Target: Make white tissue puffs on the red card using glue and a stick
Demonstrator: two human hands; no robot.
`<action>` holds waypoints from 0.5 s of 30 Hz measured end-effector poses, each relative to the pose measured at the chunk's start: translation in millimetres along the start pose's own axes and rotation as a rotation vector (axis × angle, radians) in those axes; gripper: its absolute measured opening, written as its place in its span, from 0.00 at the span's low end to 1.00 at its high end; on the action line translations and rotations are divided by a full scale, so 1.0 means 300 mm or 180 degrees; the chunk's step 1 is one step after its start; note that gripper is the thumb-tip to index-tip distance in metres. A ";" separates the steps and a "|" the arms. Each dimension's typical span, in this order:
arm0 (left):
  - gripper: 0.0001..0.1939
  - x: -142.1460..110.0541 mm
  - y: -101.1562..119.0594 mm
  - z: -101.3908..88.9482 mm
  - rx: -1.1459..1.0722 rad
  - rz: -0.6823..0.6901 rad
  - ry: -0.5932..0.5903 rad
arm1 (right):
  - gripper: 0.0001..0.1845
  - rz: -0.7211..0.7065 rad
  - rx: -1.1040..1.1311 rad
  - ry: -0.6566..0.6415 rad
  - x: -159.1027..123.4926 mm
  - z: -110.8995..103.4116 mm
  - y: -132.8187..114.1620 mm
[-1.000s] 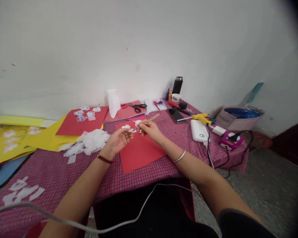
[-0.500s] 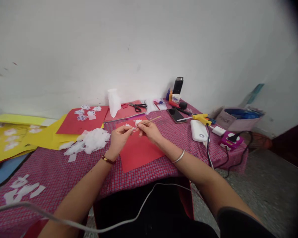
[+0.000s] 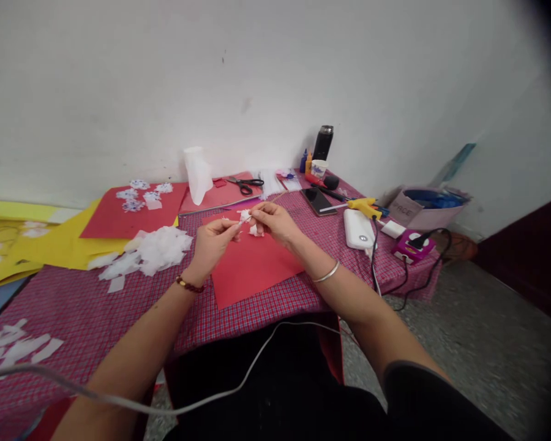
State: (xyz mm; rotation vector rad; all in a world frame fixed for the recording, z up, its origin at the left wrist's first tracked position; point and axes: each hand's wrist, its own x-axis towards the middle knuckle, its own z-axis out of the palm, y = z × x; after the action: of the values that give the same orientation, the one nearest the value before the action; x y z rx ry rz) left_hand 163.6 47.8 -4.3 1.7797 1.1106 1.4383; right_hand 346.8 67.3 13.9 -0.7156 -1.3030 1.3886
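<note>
My left hand point(image 3: 212, 241) and my right hand point(image 3: 273, 222) meet above a red paper sheet point(image 3: 252, 266) on the checked tablecloth point(image 3: 119, 306). Both pinch a small white paper piece point(image 3: 245, 215) held between them. My right hand also grips a thin wooden stick point(image 3: 279, 197), mostly hidden behind its fingers. Another small white piece point(image 3: 256, 231) lies on the red sheet just below the hands. A pile of white paper scraps point(image 3: 153, 250) sits to the left of my left hand.
Further back lie a second red sheet with paper flowers point(image 3: 133, 211), scissors point(image 3: 244, 182), a white roll point(image 3: 197, 174), a phone point(image 3: 318, 201), a glue gun point(image 3: 365, 207), a power bank point(image 3: 357, 228) and a flask point(image 3: 322, 143). Yellow sheets point(image 3: 50, 245) cover the left. A white cable point(image 3: 165, 407) crosses my lap.
My left hand has risen and closed in on my right, and both now pinch the white piece. The stick has swung behind my right hand. The view shifted slightly right.
</note>
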 end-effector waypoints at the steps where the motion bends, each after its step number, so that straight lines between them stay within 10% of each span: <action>1: 0.12 -0.002 0.000 0.000 0.0082 0.0049 -0.0010 | 0.16 -0.0014 -0.0060 0.0047 0.002 0.002 0.004; 15: 0.26 0.095 -0.100 0.070 0.1772 0.0431 -0.1108 | 0.16 -0.0033 -0.0765 0.1011 0.075 -0.171 0.018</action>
State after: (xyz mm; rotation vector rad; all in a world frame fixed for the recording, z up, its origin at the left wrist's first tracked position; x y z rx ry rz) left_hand 178.8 88.3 -21.2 2.4159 1.2980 0.8761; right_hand 386.6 105.4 2.2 -1.0447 -1.2257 1.0668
